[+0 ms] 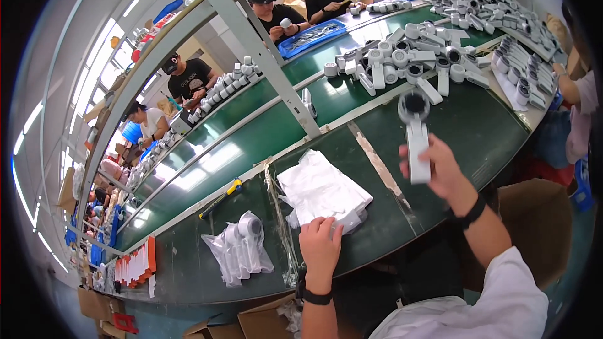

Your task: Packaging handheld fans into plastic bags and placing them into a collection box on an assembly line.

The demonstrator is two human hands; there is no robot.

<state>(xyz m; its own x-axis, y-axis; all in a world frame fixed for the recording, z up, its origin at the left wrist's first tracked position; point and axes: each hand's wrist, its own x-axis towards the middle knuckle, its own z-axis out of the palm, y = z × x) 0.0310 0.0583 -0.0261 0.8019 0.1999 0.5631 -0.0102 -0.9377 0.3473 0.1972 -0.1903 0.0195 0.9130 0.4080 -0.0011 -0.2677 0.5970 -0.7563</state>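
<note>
My right hand (442, 166) is closed around the handle of a white handheld fan (418, 144), held upright above the green bench. Its round head has a dark centre and is slightly blurred. Across from it, my left hand (320, 246) is at the near edge of a stack of white plastic bags (323, 185). Its fingers are bent onto the edge, seemingly pinching a bag, with the thumb to the right. Left of the stack lies a clear bag with several white fans (242, 245) in it.
A yellow-and-black screwdriver (221, 199) lies behind the bagged fans. Orange-and-white cards (136, 267) stand at the left end. Large heaps of fans (402, 56) cover the far right. A metal post (264, 56) rises beyond the bench. Co-workers sit across the green conveyor (220, 144); another person is at right.
</note>
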